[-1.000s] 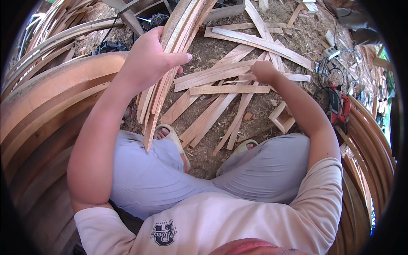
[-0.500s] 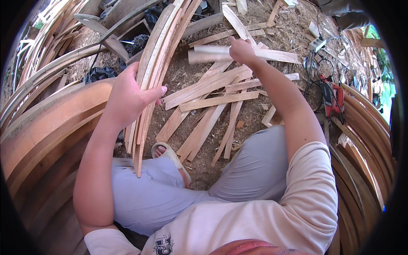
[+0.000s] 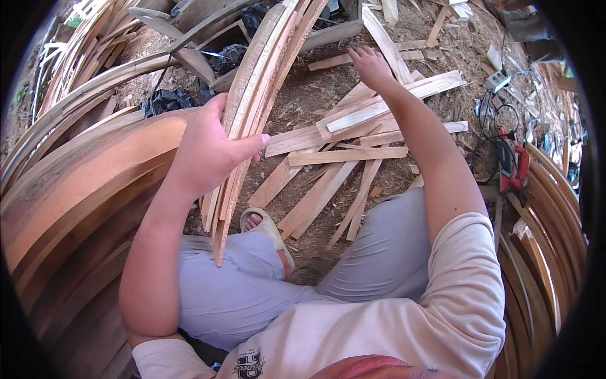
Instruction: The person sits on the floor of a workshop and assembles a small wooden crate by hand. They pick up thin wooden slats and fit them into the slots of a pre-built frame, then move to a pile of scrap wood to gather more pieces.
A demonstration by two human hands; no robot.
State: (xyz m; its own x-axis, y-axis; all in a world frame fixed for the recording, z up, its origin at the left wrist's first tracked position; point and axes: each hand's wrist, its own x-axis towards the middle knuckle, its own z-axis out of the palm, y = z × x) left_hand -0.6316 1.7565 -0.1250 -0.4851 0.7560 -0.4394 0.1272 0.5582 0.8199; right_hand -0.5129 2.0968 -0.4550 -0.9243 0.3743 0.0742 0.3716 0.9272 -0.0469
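My left hand (image 3: 211,148) is wrapped round a bundle of long, thin wooden strips (image 3: 252,95). The bundle stands at a slant, its lower tips by my left knee and its upper end running past the top of the view. Beyond the loose pile, my right hand (image 3: 374,68) is stretched out with fingers apart and nothing in it. A pale wooden strip (image 3: 435,87) lies slanted across the pile under my right forearm. Several more strips (image 3: 315,199) cross one another on the ground in front of my feet.
Curved boards are stacked at my left (image 3: 95,167) and right (image 3: 549,205). A red power tool (image 3: 514,164) with black cables lies at the right, near a socket block (image 3: 497,82). A wooden frame (image 3: 331,36) stands at the back. Shavings cover the ground.
The pale strip that was by my right hand now lies tilted on the pile, let go. My right hand has opened and moved slightly away. My left hand still holds the bundle.
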